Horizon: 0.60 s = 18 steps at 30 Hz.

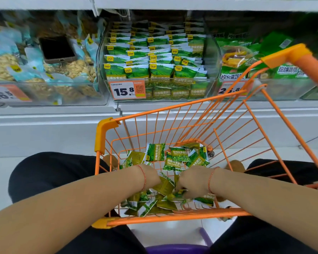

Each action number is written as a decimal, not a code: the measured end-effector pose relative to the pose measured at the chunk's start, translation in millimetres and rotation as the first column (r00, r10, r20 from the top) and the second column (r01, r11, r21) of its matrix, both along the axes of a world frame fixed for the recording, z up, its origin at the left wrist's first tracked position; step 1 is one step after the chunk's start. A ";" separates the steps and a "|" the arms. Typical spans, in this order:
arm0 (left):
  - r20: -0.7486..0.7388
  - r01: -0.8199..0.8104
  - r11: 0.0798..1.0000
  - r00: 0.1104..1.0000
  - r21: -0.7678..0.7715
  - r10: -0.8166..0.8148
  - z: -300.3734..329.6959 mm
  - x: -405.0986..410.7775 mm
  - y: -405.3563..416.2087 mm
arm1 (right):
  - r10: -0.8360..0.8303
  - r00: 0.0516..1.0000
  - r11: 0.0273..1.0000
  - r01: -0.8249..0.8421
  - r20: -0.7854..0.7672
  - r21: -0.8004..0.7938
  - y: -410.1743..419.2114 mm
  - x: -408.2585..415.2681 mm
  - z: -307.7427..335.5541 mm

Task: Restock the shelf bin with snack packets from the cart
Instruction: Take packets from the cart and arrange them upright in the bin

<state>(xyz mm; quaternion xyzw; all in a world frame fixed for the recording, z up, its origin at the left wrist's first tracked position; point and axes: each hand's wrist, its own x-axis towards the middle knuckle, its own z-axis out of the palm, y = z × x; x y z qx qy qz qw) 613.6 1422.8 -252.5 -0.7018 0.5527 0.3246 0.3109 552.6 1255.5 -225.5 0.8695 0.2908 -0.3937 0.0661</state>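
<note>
In the orange cart (106, 136) before us, both our hands are down among the loose snack packets (174, 158) on the wire floor. Our left hand (151, 176) has its fingers curled downward into the pile, and it seems to be gathering a packet, though the fingertips are hidden and we cannot tell for sure what it grasps. Our right hand (193, 182) is likewise curled, its fingers closing on a packet just beneath it.

The packets lie scattered at all angles, some face up, some edge on, so no single long axis rules; those nearest sit directly under and between our hands, with more lying just beyond, toward the far wall of the cart.

The shelf bin (212, 52) stands straight ahead and above, past the cart's far rim, already holding upright rows of the same green packets, with a price label (127, 90) on its front. We judge the coming move to be a lift up and forward over that rim. Neither hand is clearly nearer to the bin, which sits roughly centred.
</note>
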 end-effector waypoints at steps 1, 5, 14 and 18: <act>-0.015 -0.043 0.999 0.999 -0.006 0.043 4.3 1.0 0.4 | -0.086 0.996 0.995 0.087 -0.031 0.043 -1.7 2.0 1.1; -0.131 -0.336 0.941 0.935 -0.036 0.329 26.3 7.4 -8.1 | -0.350 0.926 0.925 0.366 -0.143 0.102 -7.6 17.6 17.5; -0.555 -0.813 0.437 0.582 -0.384 0.595 89.1 48.1 -1.3 | -0.678 0.734 0.734 0.676 0.016 0.066 -41.0 53.6 83.6; -0.780 -0.916 0.099 0.385 -0.390 0.492 116.1 55.7 9.6 | -0.795 0.593 0.601 0.743 0.126 0.296 -54.4 53.8 105.6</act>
